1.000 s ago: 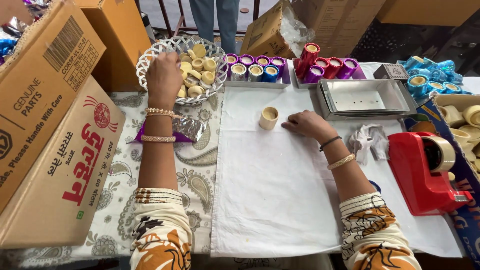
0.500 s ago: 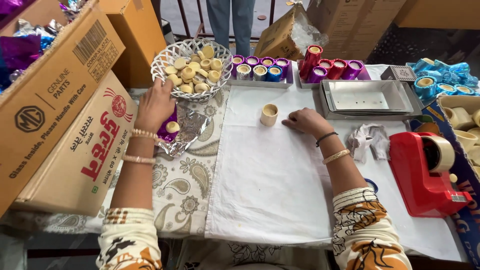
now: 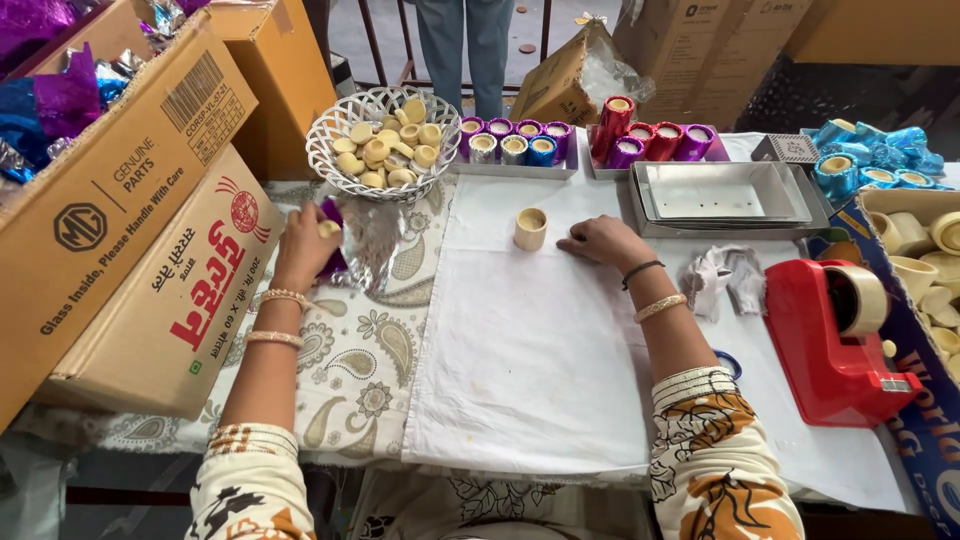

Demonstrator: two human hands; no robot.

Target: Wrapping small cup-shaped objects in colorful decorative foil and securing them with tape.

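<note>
A small cup (image 3: 330, 229) and purple foil (image 3: 334, 215) sit pinched in the left hand (image 3: 303, 250) fingers, over the patterned cloth below the basket (image 3: 330, 150). The right hand (image 3: 603, 243) rests flat, fingers spread, on the white surface (image 3: 530, 360) beside another cup (image 3: 530, 229)

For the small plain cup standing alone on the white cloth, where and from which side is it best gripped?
The plain cup stands upright, mouth up, apart from the right hand resting flat on the white cloth beside it. Probably best to pinch its round side wall near mid-height, coming from the right or from above. The sides are clear all round, and the open rim would also allow a finger inside.
</note>
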